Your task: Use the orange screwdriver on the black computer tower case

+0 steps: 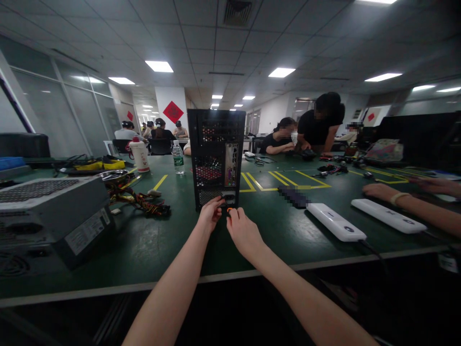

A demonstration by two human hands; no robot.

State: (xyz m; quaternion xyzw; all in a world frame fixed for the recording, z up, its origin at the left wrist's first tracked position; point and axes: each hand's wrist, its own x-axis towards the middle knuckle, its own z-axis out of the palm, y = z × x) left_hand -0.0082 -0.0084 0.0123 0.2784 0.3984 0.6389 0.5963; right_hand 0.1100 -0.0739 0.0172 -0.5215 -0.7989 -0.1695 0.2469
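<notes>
A black computer case (212, 149) stands upright on the green table, its rear panel towards me. My left hand (211, 211) is at the bottom of that panel, fingers drawn together beside the power supply (207, 196); what they pinch, if anything, is too small to make out. Just right of it, my right hand (242, 228) is closed on a small black-and-orange object (229, 210), mostly hidden by the fingers. The rear ports (230, 164) sit above both hands.
A loose grey power supply (86, 206) lies at left beside bundled cables (139, 199). A water bottle (177, 158) and a white flask (139, 156) stand behind. White elongated devices (334, 222) lie at right, near another person's arm (403, 198). Other people sit or stand further back.
</notes>
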